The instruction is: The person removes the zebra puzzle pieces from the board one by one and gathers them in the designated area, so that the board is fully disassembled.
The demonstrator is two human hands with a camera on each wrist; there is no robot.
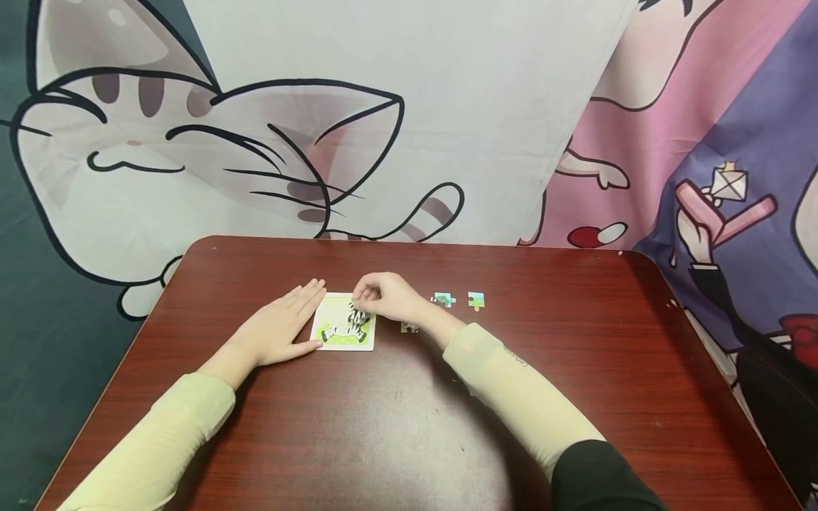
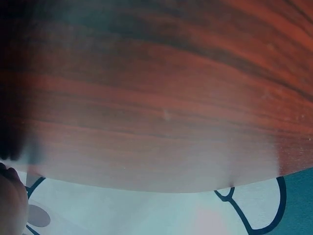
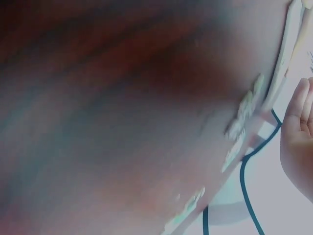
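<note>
A small square puzzle board (image 1: 330, 312) with a cream ground, green grass and parts of a zebra lies on the table. My left hand (image 1: 281, 326) rests flat along its left edge, fingers straight and thumb by the lower left corner. Over the upper right part of the board, my right hand (image 1: 388, 294) pinches a striped zebra puzzle piece (image 1: 358, 317) between thumb and fingertips; the fingers partly hide it. The right wrist view catches that hand (image 3: 298, 142) at its right edge, beside the board's rim (image 3: 286, 54). Only a sliver of the left hand (image 2: 12, 205) enters the left wrist view.
Loose puzzle pieces lie right of the board: a blue-green one (image 1: 444, 299), a blue, yellow and green one (image 1: 476, 301), and a black-and-white one (image 1: 410, 327) close to the right wrist. The brown wooden table (image 1: 358, 440) ends at a cartoon-cat backdrop (image 1: 498, 128).
</note>
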